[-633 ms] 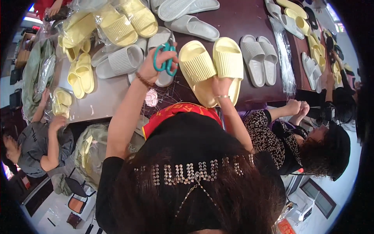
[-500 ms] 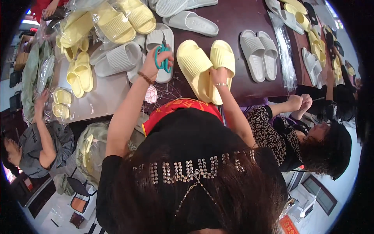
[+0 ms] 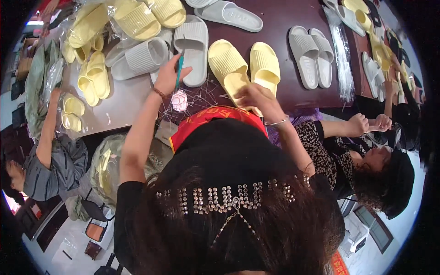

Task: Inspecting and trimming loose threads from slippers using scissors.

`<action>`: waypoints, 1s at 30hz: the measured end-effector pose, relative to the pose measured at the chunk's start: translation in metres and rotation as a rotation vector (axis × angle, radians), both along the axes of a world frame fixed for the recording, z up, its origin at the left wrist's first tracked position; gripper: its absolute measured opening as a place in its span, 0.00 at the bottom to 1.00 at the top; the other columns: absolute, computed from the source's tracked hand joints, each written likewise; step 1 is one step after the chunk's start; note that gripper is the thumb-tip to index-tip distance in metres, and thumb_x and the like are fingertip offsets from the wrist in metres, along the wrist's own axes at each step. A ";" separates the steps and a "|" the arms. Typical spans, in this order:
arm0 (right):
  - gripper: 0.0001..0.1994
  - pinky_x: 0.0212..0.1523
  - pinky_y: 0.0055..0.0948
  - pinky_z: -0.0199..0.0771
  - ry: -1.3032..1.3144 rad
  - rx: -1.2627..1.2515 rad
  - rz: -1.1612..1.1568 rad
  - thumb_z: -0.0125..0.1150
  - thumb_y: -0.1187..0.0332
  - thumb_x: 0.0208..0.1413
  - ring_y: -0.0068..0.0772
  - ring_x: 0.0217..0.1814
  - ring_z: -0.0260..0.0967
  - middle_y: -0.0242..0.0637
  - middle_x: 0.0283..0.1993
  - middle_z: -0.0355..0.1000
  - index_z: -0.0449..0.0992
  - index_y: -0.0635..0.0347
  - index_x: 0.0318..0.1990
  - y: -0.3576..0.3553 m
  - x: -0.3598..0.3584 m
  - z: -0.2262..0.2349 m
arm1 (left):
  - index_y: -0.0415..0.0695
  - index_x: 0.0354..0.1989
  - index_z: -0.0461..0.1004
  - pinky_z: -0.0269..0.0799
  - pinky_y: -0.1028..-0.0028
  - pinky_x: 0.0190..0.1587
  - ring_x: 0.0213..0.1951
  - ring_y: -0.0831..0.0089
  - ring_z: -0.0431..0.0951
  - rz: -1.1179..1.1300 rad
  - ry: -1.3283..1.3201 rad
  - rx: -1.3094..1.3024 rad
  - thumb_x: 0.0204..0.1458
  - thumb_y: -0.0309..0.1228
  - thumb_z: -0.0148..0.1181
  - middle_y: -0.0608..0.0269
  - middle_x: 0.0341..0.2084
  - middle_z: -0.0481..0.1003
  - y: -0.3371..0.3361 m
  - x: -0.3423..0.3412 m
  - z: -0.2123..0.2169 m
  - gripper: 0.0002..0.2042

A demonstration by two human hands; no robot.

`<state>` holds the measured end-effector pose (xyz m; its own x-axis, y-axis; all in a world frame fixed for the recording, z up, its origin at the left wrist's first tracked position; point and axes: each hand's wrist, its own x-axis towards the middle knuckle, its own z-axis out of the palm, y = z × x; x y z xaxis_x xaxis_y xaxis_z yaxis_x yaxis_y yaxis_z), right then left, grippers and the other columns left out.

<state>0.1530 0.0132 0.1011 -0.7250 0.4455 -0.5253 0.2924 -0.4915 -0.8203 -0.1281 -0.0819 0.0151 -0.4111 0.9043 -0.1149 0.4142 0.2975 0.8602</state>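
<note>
A pair of teal-handled scissors point(image 3: 179, 75) stands in my left hand point(image 3: 167, 77), its blades pointing away from me over a grey slipper point(image 3: 197, 59). Directly ahead on the dark table lie two yellow slippers, a left one point(image 3: 228, 64) and a right one point(image 3: 266, 62), their toes pointing away. My right hand point(image 3: 262, 104) hovers at their heel ends, fingers stretched leftward across the left one's heel. It partly hides both heels; whether the fingertips touch the slipper I cannot tell. A pink rose-shaped ornament point(image 3: 179, 101) sits below my left hand among thin loose strands point(image 3: 204, 95).
Bagged yellow slippers point(image 3: 135, 20) and a grey slipper point(image 3: 144, 59) are piled at the left. A grey pair point(image 3: 303, 57) lies at the right beside a bundle of clear strips point(image 3: 339, 64). One person point(image 3: 50, 169) sits at my left, another point(image 3: 348, 169) at my right.
My right hand has come out of the right yellow slipper and moved back toward me to the heels. The two slippers' toes now stand further apart. My left hand has turned the scissors edge-on.
</note>
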 end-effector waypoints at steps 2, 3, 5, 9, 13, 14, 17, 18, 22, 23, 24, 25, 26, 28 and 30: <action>0.19 0.41 0.26 0.66 0.254 0.165 0.265 0.35 0.58 0.59 0.27 0.39 0.67 0.38 0.34 0.69 0.70 0.65 0.36 -0.013 -0.040 0.016 | 0.40 0.48 0.63 0.67 0.72 0.28 0.22 0.67 0.72 -0.049 0.153 0.018 0.41 0.40 0.62 0.58 0.22 0.72 0.006 -0.008 0.011 0.27; 0.20 0.41 0.26 0.65 0.385 0.311 0.451 0.35 0.58 0.59 0.27 0.39 0.67 0.38 0.34 0.69 0.69 0.65 0.35 -0.019 -0.061 0.019 | 0.42 0.49 0.63 0.67 0.71 0.30 0.24 0.65 0.72 -0.070 0.214 -0.060 0.41 0.43 0.61 0.57 0.23 0.72 0.014 -0.015 0.037 0.27; 0.19 0.41 0.28 0.65 0.482 0.254 0.781 0.36 0.59 0.58 0.31 0.38 0.67 0.39 0.35 0.69 0.69 0.66 0.34 -0.032 -0.102 0.030 | 0.44 0.49 0.63 0.67 0.70 0.32 0.26 0.62 0.73 -0.083 0.275 -0.140 0.41 0.45 0.60 0.56 0.23 0.72 0.022 -0.028 0.059 0.28; 0.15 0.40 0.36 0.65 0.267 0.875 1.102 0.42 0.62 0.54 0.47 0.39 0.65 0.44 0.35 0.69 0.70 0.65 0.35 -0.070 -0.174 -0.076 | 0.48 0.51 0.63 0.58 0.78 0.21 0.18 0.80 0.62 -0.114 0.408 -0.030 0.42 0.44 0.60 0.66 0.14 0.63 0.030 -0.063 0.071 0.27; 0.19 0.46 0.37 0.65 -0.144 0.878 0.941 0.56 0.63 0.41 0.50 0.45 0.64 0.49 0.40 0.67 0.68 0.61 0.43 -0.052 -0.175 -0.141 | 0.47 0.51 0.63 0.58 0.77 0.22 0.18 0.77 0.61 -0.147 0.451 0.079 0.42 0.44 0.59 0.64 0.14 0.63 0.027 -0.057 0.060 0.27; 0.24 0.48 0.37 0.63 -0.057 0.873 0.861 0.59 0.63 0.38 0.49 0.47 0.63 0.50 0.44 0.65 0.66 0.62 0.46 -0.046 -0.167 -0.141 | 0.47 0.51 0.63 0.60 0.75 0.23 0.19 0.75 0.64 -0.178 0.430 0.041 0.42 0.44 0.59 0.62 0.16 0.65 0.026 -0.053 0.058 0.27; 0.32 0.51 0.36 0.60 0.127 0.831 0.740 0.63 0.61 0.34 0.48 0.50 0.61 0.52 0.48 0.61 0.62 0.62 0.51 -0.028 -0.141 -0.109 | 0.48 0.50 0.63 0.64 0.71 0.27 0.23 0.66 0.69 -0.204 0.376 0.020 0.42 0.45 0.58 0.58 0.21 0.70 0.021 -0.043 0.041 0.26; 0.34 0.53 0.35 0.59 0.219 0.802 0.684 0.65 0.61 0.33 0.48 0.51 0.60 0.52 0.50 0.59 0.60 0.62 0.52 -0.022 -0.131 -0.092 | 0.49 0.49 0.64 0.66 0.67 0.30 0.27 0.60 0.71 -0.213 0.349 0.043 0.42 0.46 0.57 0.55 0.24 0.71 0.022 -0.040 0.032 0.26; 0.27 0.51 0.32 0.60 0.248 0.719 0.549 0.65 0.63 0.36 0.41 0.50 0.62 0.45 0.47 0.64 0.65 0.60 0.48 0.000 -0.085 -0.058 | 0.49 0.48 0.64 0.68 0.63 0.33 0.31 0.53 0.73 -0.153 0.323 -0.016 0.42 0.46 0.56 0.51 0.29 0.73 0.027 -0.014 0.009 0.24; 0.23 0.48 0.31 0.62 0.151 0.604 0.485 0.64 0.64 0.38 0.37 0.50 0.63 0.42 0.46 0.66 0.67 0.59 0.45 0.010 -0.070 -0.044 | 0.49 0.48 0.64 0.68 0.63 0.33 0.31 0.53 0.73 -0.127 0.321 -0.054 0.42 0.46 0.56 0.51 0.29 0.73 0.029 -0.008 0.006 0.24; 0.20 0.46 0.32 0.64 -0.128 0.615 0.434 0.63 0.62 0.39 0.39 0.48 0.64 0.44 0.46 0.65 0.69 0.61 0.41 0.021 -0.053 -0.048 | 0.49 0.48 0.64 0.68 0.63 0.33 0.31 0.53 0.73 -0.136 0.315 -0.046 0.42 0.46 0.56 0.51 0.29 0.73 0.029 -0.002 0.005 0.24; 0.18 0.44 0.33 0.65 -0.405 0.617 0.377 0.62 0.61 0.40 0.41 0.46 0.65 0.46 0.46 0.65 0.70 0.63 0.37 0.032 -0.037 -0.053 | 0.49 0.48 0.65 0.68 0.63 0.33 0.32 0.54 0.73 -0.136 0.316 -0.106 0.43 0.45 0.56 0.52 0.30 0.73 0.028 0.004 0.003 0.23; 0.17 0.42 0.34 0.66 -0.597 0.681 0.358 0.61 0.59 0.41 0.43 0.45 0.65 0.47 0.45 0.65 0.70 0.63 0.35 0.040 -0.023 -0.052 | 0.50 0.47 0.65 0.68 0.64 0.33 0.33 0.55 0.73 -0.134 0.320 -0.169 0.43 0.44 0.56 0.54 0.32 0.73 0.026 0.010 0.002 0.23; 0.17 0.40 0.35 0.67 -0.798 0.744 0.332 0.60 0.58 0.41 0.44 0.44 0.65 0.48 0.45 0.65 0.71 0.63 0.33 0.050 -0.006 -0.057 | 0.50 0.47 0.65 0.68 0.64 0.34 0.33 0.56 0.73 -0.137 0.320 -0.225 0.43 0.43 0.55 0.55 0.33 0.73 0.026 0.020 -0.001 0.22; 0.18 0.39 0.34 0.66 -0.718 1.121 0.205 0.59 0.57 0.42 0.47 0.44 0.65 0.48 0.45 0.65 0.71 0.63 0.34 0.048 0.005 -0.088 | 0.51 0.47 0.65 0.68 0.63 0.32 0.32 0.56 0.73 -0.166 0.433 -0.300 0.42 0.41 0.55 0.55 0.31 0.73 0.022 0.026 -0.001 0.21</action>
